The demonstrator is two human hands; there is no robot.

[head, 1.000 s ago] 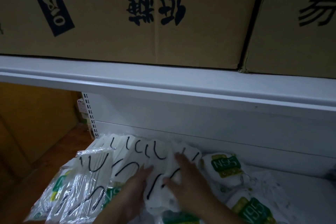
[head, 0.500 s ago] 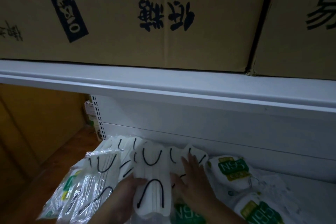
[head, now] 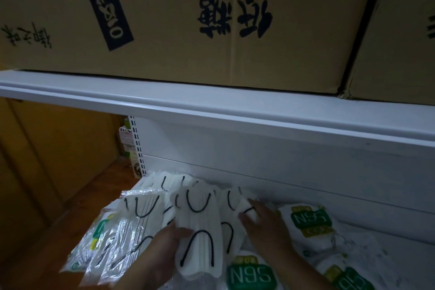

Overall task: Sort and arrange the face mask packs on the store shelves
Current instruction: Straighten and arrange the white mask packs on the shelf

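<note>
Fingers of the left hand [head: 162, 249] curl round the near edge of a white mask pack [head: 200, 231] with black ear loops, thumb on its front; the right hand [head: 263, 226] lies with straight fingers pressed on the next pack [head: 231, 216] just to the right. Both packs stand in a fanned row at the left end of a white lower shelf [head: 388, 242], more clear-wrapped packs [head: 127, 226] leaning to the left of them. Green-labelled N95 packs [head: 310, 218] lie flat on the shelf to the right and in front of the hands. Behind runs a white back panel [head: 282, 160] with a slotted upright [head: 137, 146] at its left edge. An upper shelf [head: 211, 110] crosses overhead, bearing brown cartons [head: 188, 19] printed in dark characters. Left of the shelving, wooden panels [head: 51, 148] stand in dim light
</note>
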